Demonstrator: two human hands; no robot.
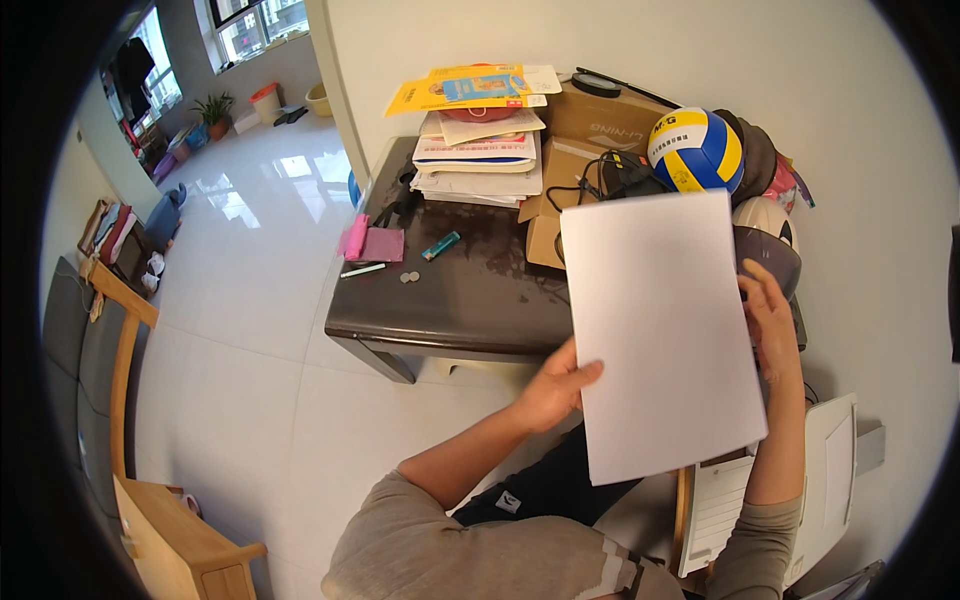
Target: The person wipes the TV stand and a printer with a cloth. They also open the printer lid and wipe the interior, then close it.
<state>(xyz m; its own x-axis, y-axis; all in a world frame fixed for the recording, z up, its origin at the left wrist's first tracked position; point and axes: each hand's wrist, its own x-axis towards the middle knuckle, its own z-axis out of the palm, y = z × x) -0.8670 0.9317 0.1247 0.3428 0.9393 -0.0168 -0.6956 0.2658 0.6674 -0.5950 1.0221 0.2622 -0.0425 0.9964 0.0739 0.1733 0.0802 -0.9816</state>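
Note:
A stack of white paper sheets (664, 337) is held up over the right front of a dark table. My left hand (561, 382) grips its left edge, thumb on top and fingers underneath. At the right edge is my right hand (769, 319), its fingers bent and raised beside the sheets; whether they press on the paper is unclear. Behind the paper's top lie an open cardboard box (574, 161) with black cables and a blue, yellow and white volleyball (697, 150). A white helmet with a dark visor (769, 247) is partly hidden by my right hand.
The dark table (465, 300) bears a pile of books and papers (476, 165), a teal lighter (441, 246), coins (409, 277), a pink item (357, 238) and a pen (363, 271). At lower right, near my right forearm, is a white printer-like machine (825, 480). A wooden cabinet (187, 525) stands lower left.

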